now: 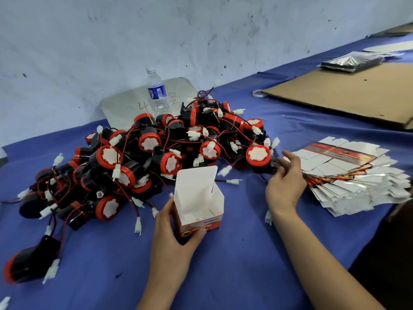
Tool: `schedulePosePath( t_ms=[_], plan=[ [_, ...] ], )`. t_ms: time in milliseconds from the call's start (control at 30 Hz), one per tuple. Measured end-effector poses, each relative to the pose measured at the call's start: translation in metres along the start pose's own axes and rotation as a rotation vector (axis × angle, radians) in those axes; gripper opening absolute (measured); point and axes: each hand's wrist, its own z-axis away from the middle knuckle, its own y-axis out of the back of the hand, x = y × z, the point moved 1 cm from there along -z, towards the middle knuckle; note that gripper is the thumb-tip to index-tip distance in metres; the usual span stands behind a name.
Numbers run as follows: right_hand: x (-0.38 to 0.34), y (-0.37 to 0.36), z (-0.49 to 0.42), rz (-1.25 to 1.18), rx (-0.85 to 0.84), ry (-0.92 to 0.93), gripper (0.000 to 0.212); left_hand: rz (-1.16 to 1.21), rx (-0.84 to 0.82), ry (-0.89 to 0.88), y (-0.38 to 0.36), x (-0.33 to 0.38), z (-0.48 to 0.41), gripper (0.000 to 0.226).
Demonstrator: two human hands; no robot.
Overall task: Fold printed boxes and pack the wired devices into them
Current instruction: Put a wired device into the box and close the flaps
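Blue cloth point(245, 265) covered the table, and dead centre stood the open printed box point(199, 211), top flap up, gripped low by the left hand point(176, 238), thumb across its front. At two o'clock the right hand point(283, 182) hovered loose-fingered, holding nothing, between the pile of wired devices point(145, 153) at ten o'clock and the fanned flat boxes point(348, 175) at three. Water bottle point(156, 92) stood at twelve.

The left forearm point(161, 283) and right forearm point(317, 253) are bare from wrist to the lower edge of the view. The left grip point(172, 233) is a bare hand with a short, pale thumbnail point(202, 231). The right grip point(283, 182) is bare too, with long, slim fingers point(291, 155). A dark brown mass point(388, 253) lies at the right edge beside the right forearm; whether it is clothing cannot be told.
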Motion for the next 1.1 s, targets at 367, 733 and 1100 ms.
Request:
schedulePosePath(
  t_ms=[367,733,1100],
  plan=[
    [-0.022,0.000,0.029,-0.330,-0.213,0.353,0.038,0.124,0.076,-0.008,0.004,0.016,0.004,0.108],
    [-0.024,-0.008,0.080,-0.293,-0.656,0.803,0.021,-0.073,0.189,-0.277,0.009,0.032,0.009,0.073],
    [-0.036,0.000,0.093,-0.172,-0.577,1.068,0.051,-0.312,0.472,-0.558,0.013,0.033,0.007,0.110]
  ],
)
